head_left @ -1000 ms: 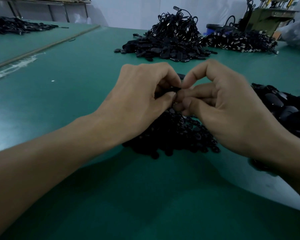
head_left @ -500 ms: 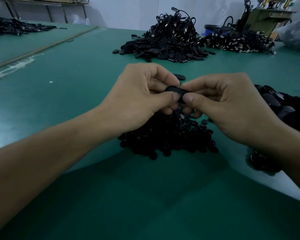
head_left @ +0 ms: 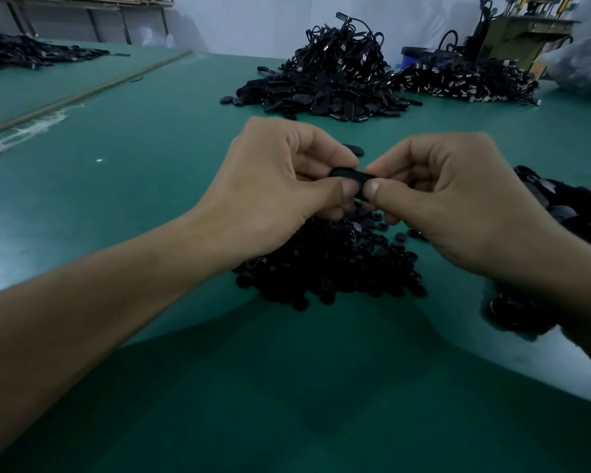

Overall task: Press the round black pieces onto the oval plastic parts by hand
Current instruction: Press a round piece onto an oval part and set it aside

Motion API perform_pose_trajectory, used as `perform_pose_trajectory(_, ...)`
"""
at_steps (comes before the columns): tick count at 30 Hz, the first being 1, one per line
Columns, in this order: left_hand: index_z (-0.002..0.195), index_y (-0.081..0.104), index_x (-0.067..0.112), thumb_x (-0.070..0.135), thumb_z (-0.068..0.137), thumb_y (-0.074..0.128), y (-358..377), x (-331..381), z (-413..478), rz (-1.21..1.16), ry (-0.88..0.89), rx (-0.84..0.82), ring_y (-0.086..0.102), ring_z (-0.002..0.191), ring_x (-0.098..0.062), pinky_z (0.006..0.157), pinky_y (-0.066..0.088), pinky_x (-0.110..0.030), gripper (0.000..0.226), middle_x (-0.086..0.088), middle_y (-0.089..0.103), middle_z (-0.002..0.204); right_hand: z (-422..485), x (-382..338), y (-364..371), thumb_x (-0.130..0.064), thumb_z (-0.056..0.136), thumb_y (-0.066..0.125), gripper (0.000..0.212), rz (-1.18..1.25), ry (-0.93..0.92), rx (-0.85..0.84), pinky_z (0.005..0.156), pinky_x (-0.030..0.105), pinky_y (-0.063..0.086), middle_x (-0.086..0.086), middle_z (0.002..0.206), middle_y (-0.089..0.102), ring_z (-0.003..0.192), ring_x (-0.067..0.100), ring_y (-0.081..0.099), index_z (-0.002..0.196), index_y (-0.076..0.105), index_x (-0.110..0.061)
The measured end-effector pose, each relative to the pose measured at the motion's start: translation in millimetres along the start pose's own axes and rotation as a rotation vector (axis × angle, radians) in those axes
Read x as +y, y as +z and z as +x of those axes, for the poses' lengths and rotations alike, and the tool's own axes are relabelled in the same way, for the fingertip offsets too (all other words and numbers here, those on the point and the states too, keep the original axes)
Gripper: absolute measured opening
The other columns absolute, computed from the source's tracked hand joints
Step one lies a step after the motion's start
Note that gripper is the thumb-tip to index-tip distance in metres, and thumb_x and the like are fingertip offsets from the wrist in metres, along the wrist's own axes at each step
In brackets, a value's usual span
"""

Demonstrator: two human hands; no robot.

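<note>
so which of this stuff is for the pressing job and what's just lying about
In the job: left hand, right hand, the oval part both pinch, the heap of round black pieces below them, the pile of oval parts at right.
Lying about: the far heap of cabled parts, the heap beside it, the pile on the far left table.

You see two hands — left hand [head_left: 270, 199] and right hand [head_left: 458, 199] — pinching one oval plastic part [head_left: 350, 174], one heap of round black pieces [head_left: 328, 268] too numerous to count, one heap of oval parts [head_left: 567, 206], one loose oval part [head_left: 354, 150] and three far heaps: centre heap [head_left: 335, 80], right heap [head_left: 464, 80], left heap [head_left: 24, 54].
</note>
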State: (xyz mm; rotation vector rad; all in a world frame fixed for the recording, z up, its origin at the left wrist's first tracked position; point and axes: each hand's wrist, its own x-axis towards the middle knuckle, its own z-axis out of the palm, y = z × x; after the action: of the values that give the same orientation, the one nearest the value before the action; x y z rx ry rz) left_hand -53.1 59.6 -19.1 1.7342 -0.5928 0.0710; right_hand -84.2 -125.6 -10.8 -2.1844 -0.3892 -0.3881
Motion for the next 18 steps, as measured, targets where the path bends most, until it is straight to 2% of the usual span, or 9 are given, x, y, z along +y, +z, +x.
perform_pose_trajectory(5,0.086,0.071,0.013,-0.002,0.084,0.076,0,1,0,0.011,0.033,0.013,0.075,0.066,-0.020,0.065,0.061,-0.025,0.015,-0.008,0.076,0.075,2,1,0,-0.015,0.089,0.069,0.014,0.009,0.010,0.014,0.048,0.013,0.044,0.000,0.074,0.074,0.055,0.002,0.061,0.079,0.068,-0.025)
perform_pose_trajectory(12,0.082,0.071,0.015,0.000,0.083,0.076,2,1,5,0.098,0.075,0.025,0.074,0.061,-0.017,0.062,0.062,-0.027,0.016,-0.004,0.075,0.067,1,-3,-7,-0.009,0.093,0.066,0.017,0.022,-0.021,-0.048,0.047,0.006,0.043,-0.012,0.072,0.074,0.056,-0.004,0.064,0.088,0.072,-0.025)
perform_pose_trajectory(15,0.083,0.070,0.013,0.000,0.084,0.076,-3,-5,15,0.084,0.035,0.047,0.074,0.062,-0.016,0.062,0.060,-0.024,0.015,-0.002,0.075,0.067,4,0,-13,-0.006,0.099,0.056,0.025,0.008,0.025,-0.054,0.059,0.011,0.051,-0.013,0.080,0.076,0.069,-0.003,0.069,0.104,0.071,-0.026)
perform_pose_trajectory(17,0.085,0.069,0.011,-0.001,0.085,0.075,-10,-13,25,0.074,-0.034,0.098,0.075,0.066,-0.020,0.065,0.061,-0.026,0.013,-0.004,0.075,0.067,7,8,-20,-0.009,0.099,0.055,0.027,-0.113,0.070,-0.016,0.065,0.014,0.054,-0.009,0.083,0.076,0.077,-0.004,0.069,0.107,0.070,-0.031)
perform_pose_trajectory(18,0.086,0.069,0.010,-0.001,0.085,0.075,-15,-17,31,0.060,-0.078,0.130,0.075,0.067,-0.021,0.066,0.061,-0.026,0.013,-0.006,0.074,0.067,9,12,-26,-0.010,0.098,0.056,0.027,-0.233,0.066,-0.004,0.064,0.009,0.051,-0.010,0.080,0.074,0.073,-0.008,0.067,0.102,0.070,-0.033)
